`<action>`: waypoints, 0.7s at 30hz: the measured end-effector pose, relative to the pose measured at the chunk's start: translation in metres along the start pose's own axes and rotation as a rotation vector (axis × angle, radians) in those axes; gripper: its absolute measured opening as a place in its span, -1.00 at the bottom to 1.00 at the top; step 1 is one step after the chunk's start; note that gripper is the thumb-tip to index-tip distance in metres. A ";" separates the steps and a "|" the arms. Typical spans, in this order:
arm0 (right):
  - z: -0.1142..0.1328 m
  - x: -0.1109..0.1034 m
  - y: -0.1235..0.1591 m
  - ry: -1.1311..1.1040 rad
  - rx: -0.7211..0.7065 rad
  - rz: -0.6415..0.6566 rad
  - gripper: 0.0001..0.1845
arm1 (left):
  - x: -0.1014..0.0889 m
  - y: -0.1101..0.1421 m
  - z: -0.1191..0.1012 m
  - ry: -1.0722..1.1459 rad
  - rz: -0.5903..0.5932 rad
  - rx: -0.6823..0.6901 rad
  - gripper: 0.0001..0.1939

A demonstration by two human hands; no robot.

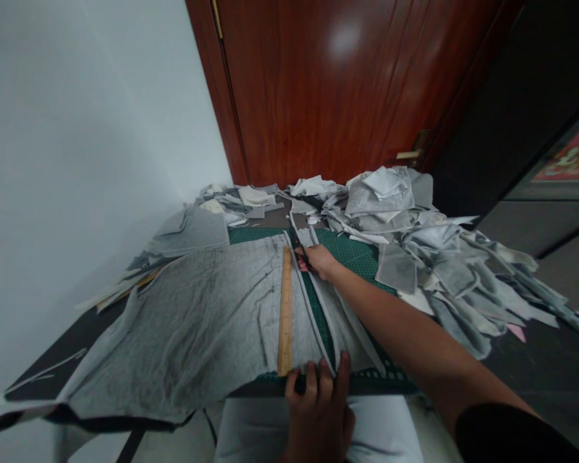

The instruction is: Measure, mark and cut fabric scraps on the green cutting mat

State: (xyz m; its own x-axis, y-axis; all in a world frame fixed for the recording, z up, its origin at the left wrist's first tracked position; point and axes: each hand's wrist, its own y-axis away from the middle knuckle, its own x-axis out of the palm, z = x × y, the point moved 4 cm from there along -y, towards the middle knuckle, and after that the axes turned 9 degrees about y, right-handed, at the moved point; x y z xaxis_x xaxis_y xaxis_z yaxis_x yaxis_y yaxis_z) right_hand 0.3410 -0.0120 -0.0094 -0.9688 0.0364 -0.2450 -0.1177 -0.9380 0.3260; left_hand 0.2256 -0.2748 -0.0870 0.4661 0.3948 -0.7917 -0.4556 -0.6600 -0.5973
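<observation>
A large piece of grey fabric (207, 315) is spread over a green cutting mat (352, 254). My right hand (321, 260) is closed around dark scissors (295, 241), whose blades point away from me at the far end of a long slit in the cloth. To the right of the slit lies a narrower grey strip (347, 328). My left hand (321, 399) has its fingers stretched out on the near edge of the cloth, by the near end of the slit. A wooden ruler (284, 315) lies lengthwise on the fabric, left of the slit.
Heaps of grey and white fabric scraps (381, 199) cover the table's back and right side. More folded cloth (193, 228) lies at the left by the white wall (101, 128). Behind the table stands a brown wooden door (318, 90) with a handle (410, 154).
</observation>
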 end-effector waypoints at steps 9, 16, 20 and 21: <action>0.020 -0.080 0.079 0.340 -0.251 -0.185 -0.81 | -0.018 -0.009 -0.001 0.065 0.111 -0.020 -0.30; -0.062 -0.168 0.150 1.256 -0.152 -0.444 -0.67 | -0.027 -0.047 -0.020 0.292 0.367 -0.012 -0.35; -0.109 -0.156 0.173 1.430 -0.100 -0.324 -0.68 | -0.031 -0.077 -0.021 0.429 0.405 0.064 -0.29; -0.115 -0.152 0.174 1.446 -0.111 -0.309 -0.68 | -0.033 -0.083 -0.015 0.448 0.404 0.061 -0.30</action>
State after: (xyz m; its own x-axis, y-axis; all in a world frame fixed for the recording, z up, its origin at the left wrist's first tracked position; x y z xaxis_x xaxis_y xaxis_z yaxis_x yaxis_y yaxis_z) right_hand 0.4931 -0.2205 -0.0199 0.1511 -0.0694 -0.9861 -0.1919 -0.9806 0.0396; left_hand 0.2596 -0.2427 -0.0090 0.5150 -0.1954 -0.8346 -0.6994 -0.6587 -0.2773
